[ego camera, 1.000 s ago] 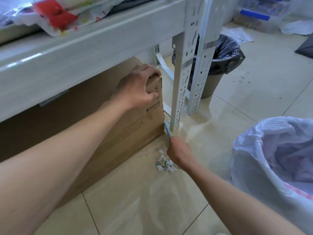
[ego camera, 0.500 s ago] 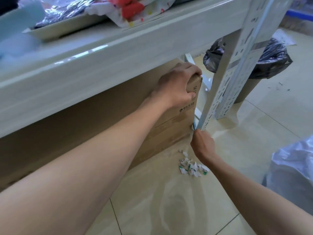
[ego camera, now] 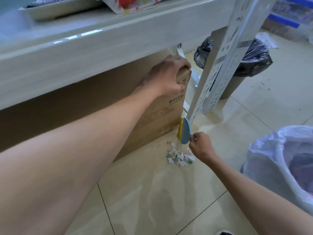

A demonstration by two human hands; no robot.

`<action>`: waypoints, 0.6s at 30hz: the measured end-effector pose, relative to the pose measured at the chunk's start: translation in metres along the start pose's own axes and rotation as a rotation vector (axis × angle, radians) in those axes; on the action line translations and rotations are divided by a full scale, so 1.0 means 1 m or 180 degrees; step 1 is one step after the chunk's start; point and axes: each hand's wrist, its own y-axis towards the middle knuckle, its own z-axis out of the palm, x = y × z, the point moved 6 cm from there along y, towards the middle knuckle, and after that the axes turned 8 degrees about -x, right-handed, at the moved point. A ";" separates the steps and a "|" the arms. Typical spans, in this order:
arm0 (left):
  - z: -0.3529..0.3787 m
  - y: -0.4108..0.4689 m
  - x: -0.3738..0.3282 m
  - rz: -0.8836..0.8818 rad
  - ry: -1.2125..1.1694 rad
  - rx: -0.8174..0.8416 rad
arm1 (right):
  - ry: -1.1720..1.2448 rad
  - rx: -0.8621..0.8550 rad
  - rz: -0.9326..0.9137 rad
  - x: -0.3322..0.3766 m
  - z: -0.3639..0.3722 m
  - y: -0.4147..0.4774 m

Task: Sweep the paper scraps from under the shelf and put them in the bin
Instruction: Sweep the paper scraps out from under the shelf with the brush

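Observation:
A small heap of white and green paper scraps (ego camera: pixel 179 156) lies on the tiled floor in front of a cardboard box (ego camera: pixel 162 114) under the white shelf (ego camera: pixel 94 48). My right hand (ego camera: pixel 200 147) grips a small blue brush with yellow bristles (ego camera: pixel 184 130), held upright between the box corner and the shelf leg (ego camera: pixel 218 65), just above the scraps. My left hand (ego camera: pixel 167 77) clasps the box's top right corner. A bin with a black liner (ego camera: pixel 254 56) stands behind the shelf leg.
A bin with a white plastic bag (ego camera: pixel 286 163) stands at the right, close to my right forearm. More small scraps (ego camera: pixel 262 84) lie scattered on the floor near the black-lined bin. A tray and coloured wrapping lie on top of the shelf.
The brush has come out from the gap beside the box and now shows its blue back and yellow bristles. My view has shifted left and closer. My left hand stays on the box.

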 end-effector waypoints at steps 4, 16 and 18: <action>0.000 0.000 0.000 -0.0035 -0.0024 0.0023 | -0.0075 -0.0272 0.0003 -0.005 -0.021 0.002; 0.001 0.000 0.003 -0.0057 -0.0074 0.0014 | -0.2390 0.0101 -0.0617 0.005 -0.039 -0.007; 0.001 0.000 0.004 -0.0059 -0.0066 0.0015 | -0.2562 0.0233 -0.0590 0.000 -0.034 -0.010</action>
